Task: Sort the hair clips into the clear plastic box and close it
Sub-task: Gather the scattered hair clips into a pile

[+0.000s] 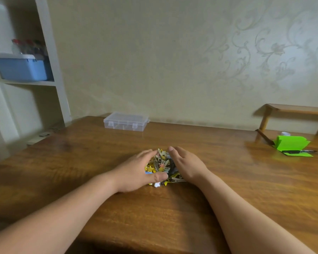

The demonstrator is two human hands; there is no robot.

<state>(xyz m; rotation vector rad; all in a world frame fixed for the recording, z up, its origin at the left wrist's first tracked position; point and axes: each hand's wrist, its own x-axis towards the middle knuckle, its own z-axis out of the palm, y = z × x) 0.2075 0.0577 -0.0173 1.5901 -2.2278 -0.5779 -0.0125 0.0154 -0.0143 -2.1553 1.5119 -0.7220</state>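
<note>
A heap of small hair clips (162, 165), yellow, beige, black and white, lies in the middle of the wooden table (99, 158). My left hand (136, 173) cups the heap from the left, thumb across its near side. My right hand (185, 165) cups it from the right, fingers curved over the far side. Both palms press against the pile on the tabletop. The clear plastic box (126, 121) stands far back, near the wall, with its lid down and two front latches showing.
A green folded paper (292, 144) with a black pen (299, 152) on it lies at the right. Behind it stands a small wooden shelf (297, 109). At the left, a white shelving unit holds a blue bin (20, 67).
</note>
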